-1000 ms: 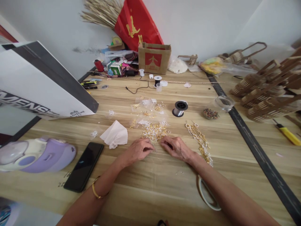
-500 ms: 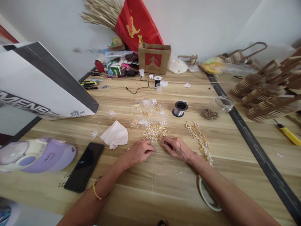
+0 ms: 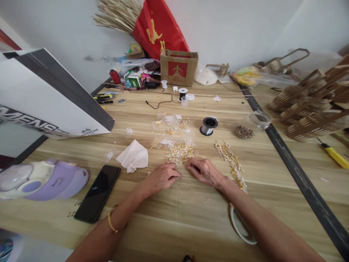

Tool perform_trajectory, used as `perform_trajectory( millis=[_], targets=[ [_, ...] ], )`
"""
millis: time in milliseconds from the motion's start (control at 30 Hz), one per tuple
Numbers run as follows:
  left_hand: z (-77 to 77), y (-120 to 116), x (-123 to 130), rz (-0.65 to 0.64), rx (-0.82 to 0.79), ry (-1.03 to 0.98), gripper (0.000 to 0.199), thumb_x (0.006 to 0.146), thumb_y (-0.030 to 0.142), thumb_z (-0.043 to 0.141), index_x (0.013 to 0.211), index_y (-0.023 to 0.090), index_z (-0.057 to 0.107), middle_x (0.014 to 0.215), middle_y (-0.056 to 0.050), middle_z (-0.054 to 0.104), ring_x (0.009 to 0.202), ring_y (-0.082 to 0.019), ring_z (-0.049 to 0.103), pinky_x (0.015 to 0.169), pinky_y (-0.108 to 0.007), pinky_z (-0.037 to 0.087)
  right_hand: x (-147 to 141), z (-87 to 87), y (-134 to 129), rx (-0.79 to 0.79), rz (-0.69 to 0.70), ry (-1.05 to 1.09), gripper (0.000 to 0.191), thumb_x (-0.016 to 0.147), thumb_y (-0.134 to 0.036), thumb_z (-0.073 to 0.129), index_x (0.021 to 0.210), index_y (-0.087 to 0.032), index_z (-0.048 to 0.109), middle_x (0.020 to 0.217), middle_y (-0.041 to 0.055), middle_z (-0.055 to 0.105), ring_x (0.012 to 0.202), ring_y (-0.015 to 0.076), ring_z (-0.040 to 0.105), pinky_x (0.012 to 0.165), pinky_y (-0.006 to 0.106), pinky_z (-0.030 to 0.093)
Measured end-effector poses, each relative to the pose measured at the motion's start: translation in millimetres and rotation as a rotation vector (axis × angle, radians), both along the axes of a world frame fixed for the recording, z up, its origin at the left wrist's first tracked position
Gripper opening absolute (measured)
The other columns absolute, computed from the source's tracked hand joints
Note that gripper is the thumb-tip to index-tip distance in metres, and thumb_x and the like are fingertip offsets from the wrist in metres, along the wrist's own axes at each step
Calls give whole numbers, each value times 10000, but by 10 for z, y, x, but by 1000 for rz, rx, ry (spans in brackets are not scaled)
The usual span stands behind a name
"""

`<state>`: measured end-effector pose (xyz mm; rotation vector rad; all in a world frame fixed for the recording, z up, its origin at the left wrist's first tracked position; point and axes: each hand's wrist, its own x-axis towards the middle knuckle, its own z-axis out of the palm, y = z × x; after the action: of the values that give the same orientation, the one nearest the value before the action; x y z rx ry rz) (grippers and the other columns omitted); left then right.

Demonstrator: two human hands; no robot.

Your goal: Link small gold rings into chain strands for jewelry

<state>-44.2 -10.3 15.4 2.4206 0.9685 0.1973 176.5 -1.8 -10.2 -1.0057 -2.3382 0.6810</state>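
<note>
While both bare hands rest palm-down-ish on the wood-grain tabletop (image 3: 191, 225), the main thing here is a loose, glittery pile of gold and silver bits (image 3: 178, 152), tiny, shiny and metallic-looking. The left hand (image 3: 161, 176) is pinched in, thumb and finger meeting at the tips; there may be something tiny there, but it's too small to tell. The right hand (image 3: 205, 171) is curled, thumb and fingertip together, and I can't tell if it's got hold of anything. The pile sits at about 1 o'clock from the left hand and 10 o'clock from the right, with the right fingertips just beside its near edge.

Tangled gold and silver strands (image 3: 231, 163) lie at 3 o'clock from the right hand, chain-like, with rings at the far end. Straight up at 12 is a round black-flanged spool (image 3: 208, 126) of smooth silvery wire, and at 2 there's a clear jar (image 3: 245, 130) lying on its side, with little multicoloured beads in it. From the left hand, a soft, creased pale cloth (image 3: 133, 156) is at 10 o'clock, and a flat, glossy black phone (image 3: 97, 193) is between 8 and 9.
</note>
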Motion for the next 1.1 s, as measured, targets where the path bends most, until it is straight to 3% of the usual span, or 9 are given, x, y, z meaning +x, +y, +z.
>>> perform_trajectory(
  millis=[500, 733, 1100],
  targets=[
    [86, -2, -26, -41, -48, -4, 220, 875, 167, 492, 929, 189, 704, 821, -46, 606, 802, -156, 553, 744, -265, 419, 9, -28, 8, 9, 6, 12, 133, 914, -201, 424, 893, -170, 551, 624, -7, 573, 489, 102, 478, 511, 216, 354],
    [82, 19, -23, 25, -30, -39, 224, 876, 164, 486, 940, 190, 698, 825, -44, 596, 805, -154, 557, 750, -270, 426, 10, -18, 2, -13, -5, 1, 127, 910, -205, 429, 880, -176, 549, 623, -3, 575, 506, 111, 496, 519, 219, 359],
    [14, -2, -24, -3, -15, -42, 240, 894, 187, 470, 988, 200, 690, 855, -49, 606, 802, -151, 559, 750, -264, 420, 5, -3, 2, -11, 3, 4, 125, 909, -200, 429, 886, -171, 549, 632, 3, 582, 509, 111, 496, 523, 219, 362]
  ],
)
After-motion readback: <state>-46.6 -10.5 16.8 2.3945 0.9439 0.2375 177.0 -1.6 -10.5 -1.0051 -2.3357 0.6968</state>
